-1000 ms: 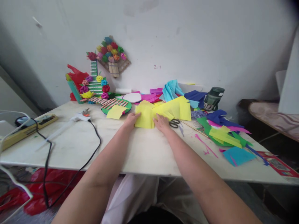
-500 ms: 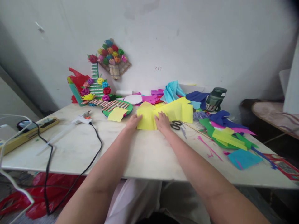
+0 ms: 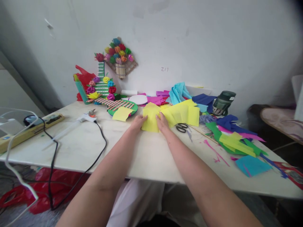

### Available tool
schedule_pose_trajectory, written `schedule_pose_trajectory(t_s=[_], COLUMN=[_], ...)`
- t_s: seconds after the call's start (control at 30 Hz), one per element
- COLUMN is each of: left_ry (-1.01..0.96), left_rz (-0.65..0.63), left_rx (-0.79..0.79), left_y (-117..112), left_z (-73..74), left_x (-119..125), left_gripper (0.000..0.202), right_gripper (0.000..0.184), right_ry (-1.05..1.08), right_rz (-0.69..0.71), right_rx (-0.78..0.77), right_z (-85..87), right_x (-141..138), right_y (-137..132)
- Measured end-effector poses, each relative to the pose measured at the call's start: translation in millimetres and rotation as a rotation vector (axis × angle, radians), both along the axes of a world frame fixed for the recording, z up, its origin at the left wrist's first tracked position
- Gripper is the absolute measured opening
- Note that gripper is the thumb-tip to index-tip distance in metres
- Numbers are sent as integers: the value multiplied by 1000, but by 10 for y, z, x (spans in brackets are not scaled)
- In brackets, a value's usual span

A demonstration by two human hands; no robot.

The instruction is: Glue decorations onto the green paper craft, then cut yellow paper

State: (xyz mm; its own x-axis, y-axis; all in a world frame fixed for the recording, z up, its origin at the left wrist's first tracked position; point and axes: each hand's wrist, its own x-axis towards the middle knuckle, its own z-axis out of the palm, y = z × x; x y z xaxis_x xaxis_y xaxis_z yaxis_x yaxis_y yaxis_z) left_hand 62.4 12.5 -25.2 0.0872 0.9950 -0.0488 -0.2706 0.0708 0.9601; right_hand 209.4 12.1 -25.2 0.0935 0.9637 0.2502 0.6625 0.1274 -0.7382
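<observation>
My left hand is closed on the left edge of a yellow crepe paper sheet, thumb and fingers pinching it. On the same sheet, my right hand grips a fold at its right side. The sheet stretches on to the right as a longer creased strip behind the right hand. Black-handled scissors lie just right of that hand. A smaller yellow paper piece rests on a green guitar-shaped craft to the left.
A white glue gun with a black cord lies left, near a power strip. Paper flowers decorate a green craft at the back. Coloured paper scraps, a thin stick and a dark green bottle are on the right.
My right hand has shifted left along the yellow paper, nearer my left hand, and its fingers are drawn together more. The whole view has turned slightly left.
</observation>
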Motion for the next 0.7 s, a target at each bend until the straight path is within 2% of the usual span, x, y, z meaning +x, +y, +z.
schedule_pose_trajectory(t_s=[0.13, 0.33, 0.53, 0.7], left_ry=[-67, -48, -44, -35], left_rz=[-25, -50, -118, -202], left_rx=[-2, -21, -24, -6], left_y=[-27, -68, -42, -33], left_z=[33, 83, 56, 31], left_x=[-10, -32, -63, -89], left_gripper=[28, 27, 28, 30], right_gripper=[59, 60, 48, 44], right_ry=[129, 331, 516, 540], right_rz=[-6, -19, -11, -39], right_rx=[-24, 54, 128, 184], right_z=[3, -36, -69, -75], right_x=[55, 115, 151, 171], right_y=[-11, 11, 66, 114])
